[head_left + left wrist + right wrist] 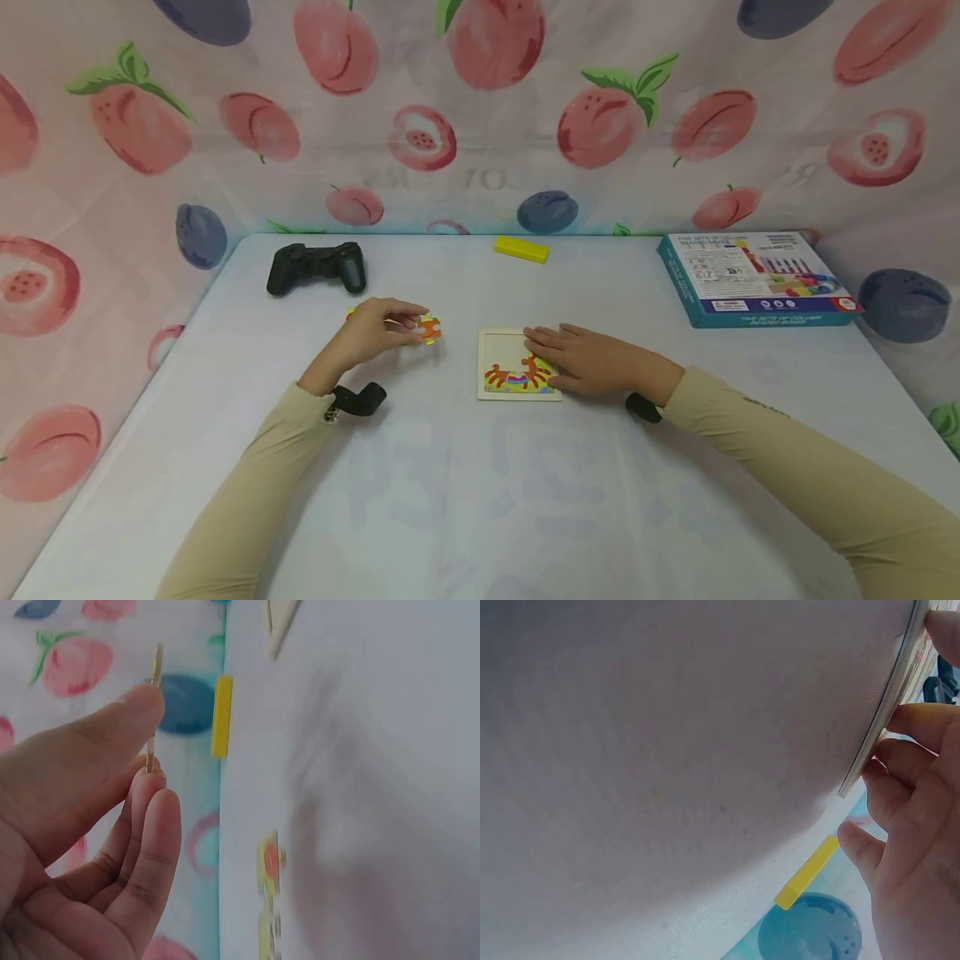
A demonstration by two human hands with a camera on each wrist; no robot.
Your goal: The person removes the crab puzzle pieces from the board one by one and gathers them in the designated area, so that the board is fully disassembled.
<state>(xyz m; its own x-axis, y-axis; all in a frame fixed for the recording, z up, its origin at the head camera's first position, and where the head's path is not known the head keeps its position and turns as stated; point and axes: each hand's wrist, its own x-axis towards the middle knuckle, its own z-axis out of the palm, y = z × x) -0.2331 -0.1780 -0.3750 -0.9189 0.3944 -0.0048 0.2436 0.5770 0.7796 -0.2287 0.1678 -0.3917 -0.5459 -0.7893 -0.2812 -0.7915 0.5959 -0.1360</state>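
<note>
My left hand (369,333) pinches an orange and yellow jigsaw piece (430,329) between thumb and fingers, raised above the table. Seen edge-on in the left wrist view, that thin piece (157,664) sticks up past the thumb. To its right lies a small square wooden puzzle tray (519,397), its lower part filled with joined pieces (517,377) showing orange-red figures and a rainbow. My right hand (588,360) rests on the tray's right side, fingers extended and covering its upper right corner. More loose jigsaw pieces (268,862) lie on the table, mostly hidden behind the left hand in the head view.
A black game controller (317,268) sits at the back left of the white table (480,500). Near the back edge is a yellow block (521,249). A flat teal box (757,279) lies at the back right, and a fruit-print cloth (495,125) hangs behind.
</note>
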